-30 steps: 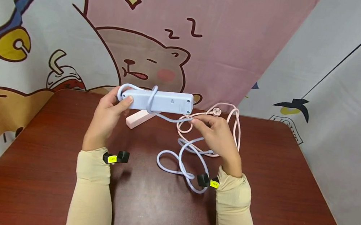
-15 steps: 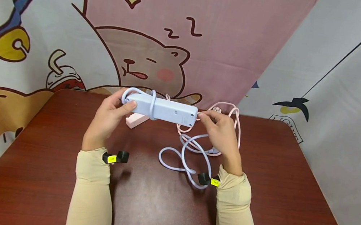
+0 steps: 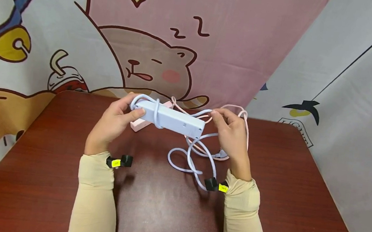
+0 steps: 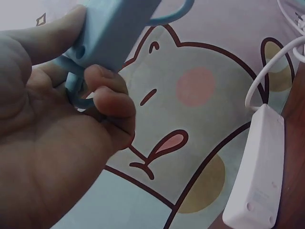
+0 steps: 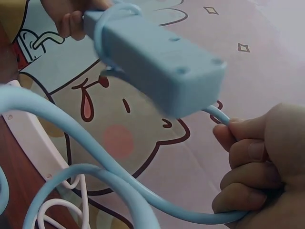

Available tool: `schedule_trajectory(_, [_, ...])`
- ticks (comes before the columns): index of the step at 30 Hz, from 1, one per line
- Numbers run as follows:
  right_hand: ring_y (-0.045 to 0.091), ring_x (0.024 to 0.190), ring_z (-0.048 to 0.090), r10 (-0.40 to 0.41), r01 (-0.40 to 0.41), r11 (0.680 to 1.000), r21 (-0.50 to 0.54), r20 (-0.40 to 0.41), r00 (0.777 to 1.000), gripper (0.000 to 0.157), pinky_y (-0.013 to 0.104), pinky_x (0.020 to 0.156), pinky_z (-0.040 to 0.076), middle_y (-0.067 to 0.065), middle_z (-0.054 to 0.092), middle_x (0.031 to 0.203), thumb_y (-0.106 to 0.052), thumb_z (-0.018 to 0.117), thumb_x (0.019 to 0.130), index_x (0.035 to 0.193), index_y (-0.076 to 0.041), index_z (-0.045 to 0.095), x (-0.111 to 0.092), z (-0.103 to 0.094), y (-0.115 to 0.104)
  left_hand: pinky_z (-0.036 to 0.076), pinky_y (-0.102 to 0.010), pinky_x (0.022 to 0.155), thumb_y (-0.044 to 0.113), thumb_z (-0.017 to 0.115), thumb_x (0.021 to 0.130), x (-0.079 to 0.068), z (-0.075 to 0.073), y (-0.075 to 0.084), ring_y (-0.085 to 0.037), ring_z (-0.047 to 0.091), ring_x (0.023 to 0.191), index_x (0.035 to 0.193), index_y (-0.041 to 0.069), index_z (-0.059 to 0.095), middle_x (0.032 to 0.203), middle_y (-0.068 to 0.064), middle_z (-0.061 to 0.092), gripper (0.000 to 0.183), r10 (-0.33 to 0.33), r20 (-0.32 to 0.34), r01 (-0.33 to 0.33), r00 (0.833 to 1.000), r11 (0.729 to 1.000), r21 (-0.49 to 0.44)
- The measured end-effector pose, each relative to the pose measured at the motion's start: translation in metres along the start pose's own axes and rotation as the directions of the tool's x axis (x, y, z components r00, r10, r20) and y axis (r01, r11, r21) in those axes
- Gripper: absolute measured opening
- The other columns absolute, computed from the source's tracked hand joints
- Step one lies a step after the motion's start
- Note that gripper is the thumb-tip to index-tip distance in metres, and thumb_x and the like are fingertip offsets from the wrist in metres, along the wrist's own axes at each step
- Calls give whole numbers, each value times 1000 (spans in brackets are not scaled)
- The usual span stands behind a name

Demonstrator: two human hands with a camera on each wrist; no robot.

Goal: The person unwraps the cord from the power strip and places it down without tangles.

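A pale blue power strip point(image 3: 172, 119) is held above the table, tilted with its right end lower. My left hand point(image 3: 113, 118) grips its left end, thumb on the face toward me. One turn of the strip's blue cord point(image 3: 157, 115) goes round its body, near the left hand. My right hand point(image 3: 232, 137) pinches the same cord just beyond the strip's right end; in the right wrist view its fingers point(image 5: 248, 157) curl round the cord. From there the cord hangs down into loose loops on the table, its plug point(image 3: 221, 154) beside the right wrist.
Behind the blue strip a pink power strip point(image 3: 141, 124) lies on the brown table point(image 3: 49, 177). Its pink cord point(image 3: 246, 125) spreads in loops at the back right, partly under the blue cord. A patterned cloth point(image 3: 240, 42) hangs at the table's far edge.
The power strip has tilted, its right end dropping. My right hand has moved slightly right, taking the cord from in front of the strip to behind it. The loose loops shifted a little.
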State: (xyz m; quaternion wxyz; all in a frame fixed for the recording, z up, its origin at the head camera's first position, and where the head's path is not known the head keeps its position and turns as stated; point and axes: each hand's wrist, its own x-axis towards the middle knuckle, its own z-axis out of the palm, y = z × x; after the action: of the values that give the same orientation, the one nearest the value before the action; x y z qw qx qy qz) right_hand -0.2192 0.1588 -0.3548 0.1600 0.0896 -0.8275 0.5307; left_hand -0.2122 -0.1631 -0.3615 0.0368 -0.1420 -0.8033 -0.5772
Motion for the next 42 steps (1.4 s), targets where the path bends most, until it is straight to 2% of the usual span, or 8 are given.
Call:
schedule_trajectory(4, [5,63,47,-2,4,999,50,-38,999,26,20,58,39,-5,53,67,-22,63,101,102,1,75,0,-1,0,45,-24,90,19,64,101,0,0,-2,-15,55,105,136,13,60,111,4,57,36,6,27,-8,1000,998,55])
schedule_trajectory(8, [4,65,49,-12,17,997,77,-58,998,26,19,58,39,-7,53,66,-20,62,102,103,4,74,0,-2,-2,43,-27,92,19,64,101,1,1,-4,-14,53,106,136,14,61,110,3,56,35,12,36,-15,999,996,89])
schedule_trajectory(16, [2,70,54,-3,14,993,118,-94,996,27,17,65,45,-23,59,71,-17,63,101,104,8,72,-2,-1,-7,42,-28,92,18,65,100,2,0,-6,-13,53,105,135,15,62,110,0,56,35,2,35,-6,999,995,103])
schedule_trajectory(23, [3,68,53,6,10,992,125,-123,992,26,17,62,43,-19,56,68,-18,63,102,103,6,72,-2,-1,-9,42,-27,94,18,65,100,1,-4,-8,-15,53,106,135,16,62,115,-2,57,35,2,62,-9,998,993,120])
schedule_trajectory(28, [3,66,49,8,8,988,154,-102,995,25,18,59,39,-18,55,67,-19,62,102,103,5,72,-3,-4,-10,40,-30,97,15,64,100,3,-4,-10,-17,52,108,135,13,62,118,-6,58,35,-18,64,8,998,988,151])
schedule_trajectory(35, [3,55,39,-20,26,981,194,-32,999,23,21,49,31,-13,49,61,-17,62,102,100,4,71,-4,-8,-9,38,-38,96,18,60,103,5,-2,-12,-22,50,110,138,9,58,118,-11,56,37,-66,-40,73,997,976,203])
schedule_trajectory(42, [1,54,38,-21,20,979,204,4,1000,19,21,49,31,-14,48,60,-13,65,100,96,3,73,-4,-13,-12,40,-34,92,15,61,102,8,0,-16,-22,52,106,135,4,59,118,-15,57,35,-38,-171,74,985,976,207])
